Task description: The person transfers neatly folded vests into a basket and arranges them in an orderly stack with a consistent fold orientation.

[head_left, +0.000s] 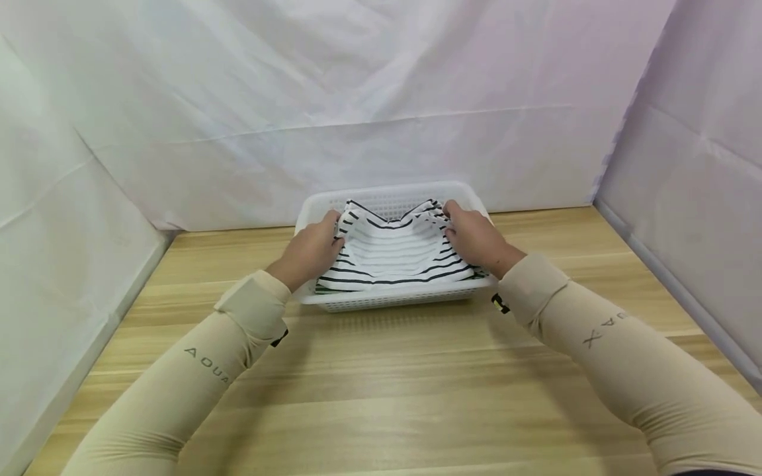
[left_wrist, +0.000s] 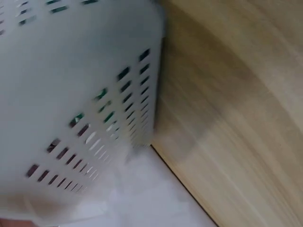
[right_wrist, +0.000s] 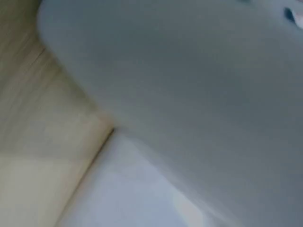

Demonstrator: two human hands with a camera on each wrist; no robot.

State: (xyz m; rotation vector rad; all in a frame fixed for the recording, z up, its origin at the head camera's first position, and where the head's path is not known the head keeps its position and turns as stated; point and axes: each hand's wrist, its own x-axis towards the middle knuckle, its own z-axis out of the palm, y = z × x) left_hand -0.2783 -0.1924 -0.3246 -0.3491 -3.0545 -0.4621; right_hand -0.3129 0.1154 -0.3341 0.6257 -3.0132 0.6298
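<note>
A white shirt-like garment (head_left: 393,250) with black stripes lies spread in a white plastic basket (head_left: 395,301), its scooped neckline facing up. My left hand (head_left: 311,251) pinches its left upper corner, thumb and fingers together at the cloth. Its right upper corner is in the grip of my right hand (head_left: 478,239), just inside the basket's right side. The slotted basket wall (left_wrist: 61,104) fills much of the left wrist view, with green and dark cloth showing through the slots. In the right wrist view the blurred basket side (right_wrist: 180,94) hides the right hand.
The basket stands on a wood-grain table (head_left: 393,383), near its back edge. Behind it hangs a white cloth sheet (head_left: 357,99). White sheets also enclose the left and right sides.
</note>
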